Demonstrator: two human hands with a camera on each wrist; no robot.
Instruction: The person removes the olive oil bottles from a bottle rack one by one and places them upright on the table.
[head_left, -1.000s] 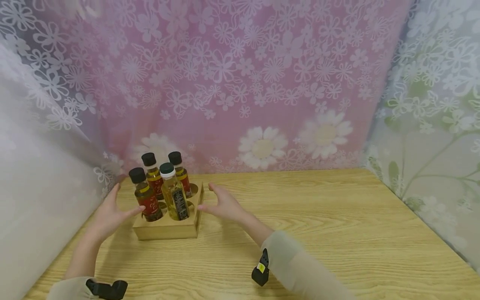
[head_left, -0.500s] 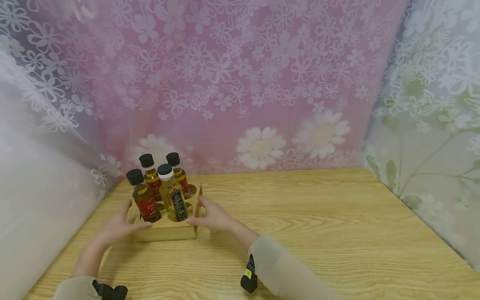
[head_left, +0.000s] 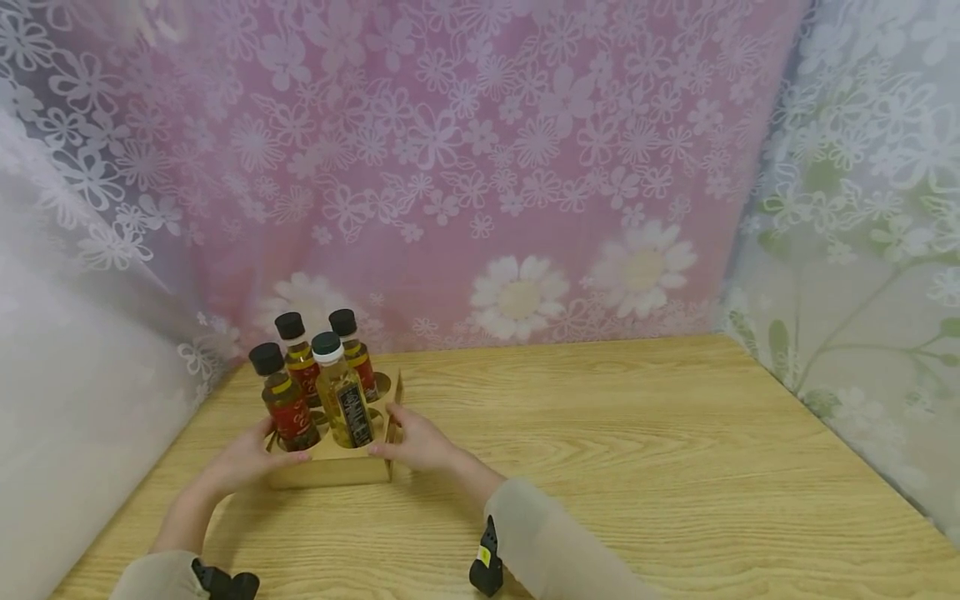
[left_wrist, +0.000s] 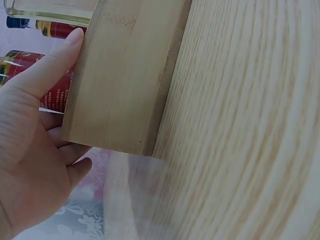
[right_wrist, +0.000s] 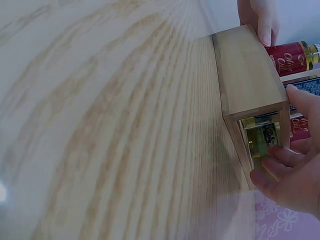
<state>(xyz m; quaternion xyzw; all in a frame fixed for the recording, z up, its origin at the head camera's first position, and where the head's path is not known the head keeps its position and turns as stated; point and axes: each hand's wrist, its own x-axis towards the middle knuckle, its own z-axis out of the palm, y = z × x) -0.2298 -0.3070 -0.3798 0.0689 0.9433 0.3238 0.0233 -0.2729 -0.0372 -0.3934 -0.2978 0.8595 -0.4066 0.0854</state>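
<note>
In the head view, a wooden bottle rack [head_left: 330,473] with round holes stands at the left of the table. Three olive oil bottles with red labels and black caps are in it: front left [head_left: 289,419], back left [head_left: 302,371] and back right [head_left: 362,367]. A clear bottle [head_left: 344,408] of yellow oil, with a black label and dark green cap, is at front right. My left hand [head_left: 240,460] grips the rack's left end, thumb over its top front edge. On the open right end, my right hand [head_left: 422,442] holds it, thumb on top and fingers at the opening [right_wrist: 262,145].
The wood-grain table [head_left: 637,467] extends to the right of the rack. A pink floral curtain [head_left: 480,167] hangs behind it. Pale curtains flank the left side [head_left: 90,375] and the right side [head_left: 862,250], the left one close to the rack.
Both hands have come in from beside the rack and taken hold of its two ends, thumbs lowering onto the top edge. The rack and bottles look to be in about the same place.
</note>
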